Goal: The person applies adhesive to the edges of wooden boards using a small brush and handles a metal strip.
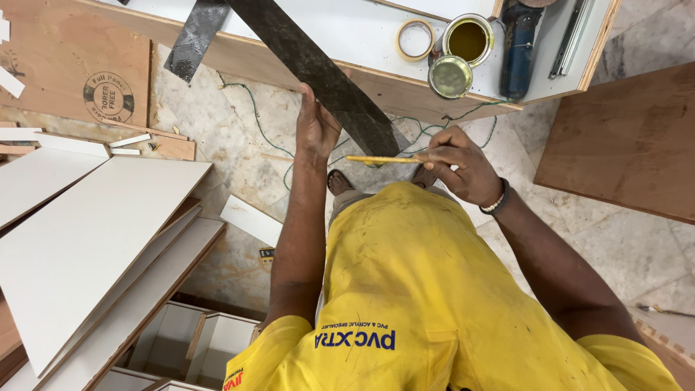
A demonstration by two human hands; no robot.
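My left hand [316, 124] grips the edge of a long dark strip [318, 72] that slants from the white workbench top [340, 32] down toward my body. My right hand [463, 163] pinches a thin yellow-handled brush [380, 158], held level with its tip against the strip's lower end. An open tin of yellowish adhesive [468, 40] stands on the bench beyond my right hand, with its round lid [449, 76] lying beside it.
A roll of masking tape [415, 39] and a blue power tool [517, 51] lie on the bench. White laminated boards [87, 232] are stacked at left. Plywood sheets [622, 137] rest on the marble floor at right. A green wire [253, 108] trails under the bench.
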